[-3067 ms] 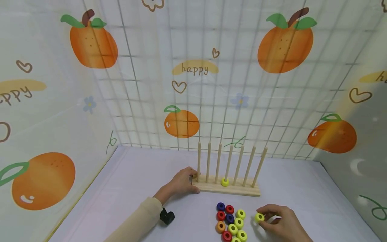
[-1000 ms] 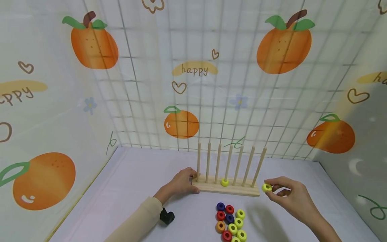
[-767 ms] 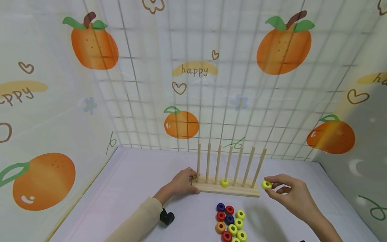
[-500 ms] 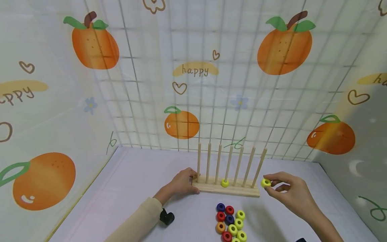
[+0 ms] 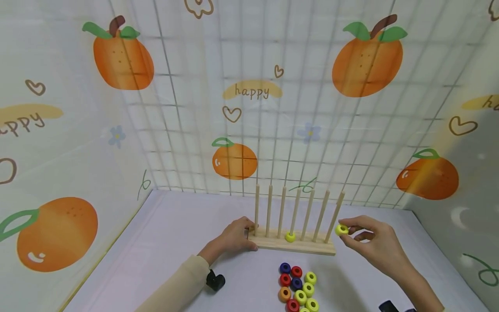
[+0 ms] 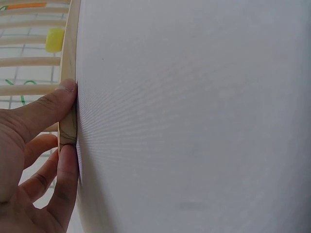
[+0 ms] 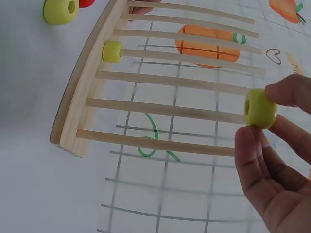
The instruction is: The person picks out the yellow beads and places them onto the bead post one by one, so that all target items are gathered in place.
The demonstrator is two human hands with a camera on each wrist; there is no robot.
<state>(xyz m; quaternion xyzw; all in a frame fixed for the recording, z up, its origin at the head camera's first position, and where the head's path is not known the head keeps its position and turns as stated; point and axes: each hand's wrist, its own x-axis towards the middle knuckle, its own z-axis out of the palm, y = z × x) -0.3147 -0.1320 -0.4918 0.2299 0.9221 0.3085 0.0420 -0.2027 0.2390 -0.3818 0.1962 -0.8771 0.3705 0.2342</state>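
A wooden peg rack (image 5: 296, 246) with a row of several upright pegs stands on the white table. One yellow bead (image 5: 290, 237) sits at the foot of its middle peg. My left hand (image 5: 235, 236) grips the rack's left end; in the left wrist view the thumb and fingers (image 6: 65, 187) close round the base's end. Off the rack's right side, my right hand (image 5: 374, 240) pinches another yellow bead (image 5: 341, 229) between thumb and fingertips, raised above the table. The right wrist view shows this held bead (image 7: 261, 109) near the peg tops, its hole turned towards the pegs.
In front of the rack lies a cluster of loose beads: several yellow (image 5: 300, 297), some red (image 5: 285, 280), dark blue (image 5: 296, 284) and one orange (image 5: 284, 294). A black object (image 5: 215, 281) is beside the left sleeve. A printed curtain (image 5: 249, 108) stands behind.
My right hand has lifted the yellow bead from beside the cluster, up to the rack's right side, and lately drifted slightly higher and left. The left hand keeps its grip on the rack.
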